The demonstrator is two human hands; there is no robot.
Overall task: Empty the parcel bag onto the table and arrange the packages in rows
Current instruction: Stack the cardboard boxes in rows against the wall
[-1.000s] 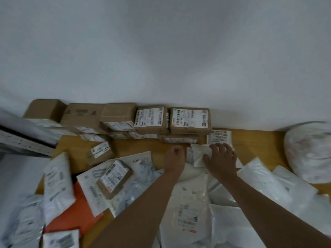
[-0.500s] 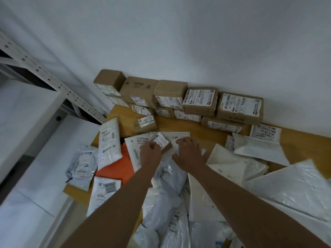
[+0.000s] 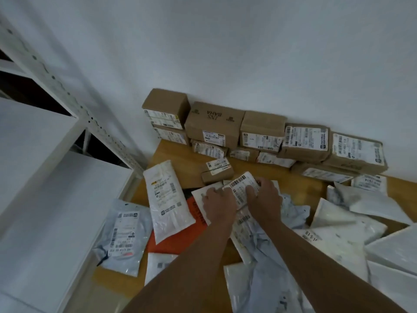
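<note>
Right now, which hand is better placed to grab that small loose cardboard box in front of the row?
Left. The left hand sits directly below the small box; the right hand is farther right.

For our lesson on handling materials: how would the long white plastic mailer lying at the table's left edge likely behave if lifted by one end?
The long white plastic mailer would probably sag, since its glossy film looks thin and wrinkled. That sheen suggests it may slide in a loose grip. It lies fairly flat across an orange envelope, so it seems light for its size, though its contents are hidden.

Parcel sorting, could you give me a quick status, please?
Both hands, left hand and right hand, gripping one small labelled parcel. Boxes rowed along wall. Loose mailers crowd the table.
</note>
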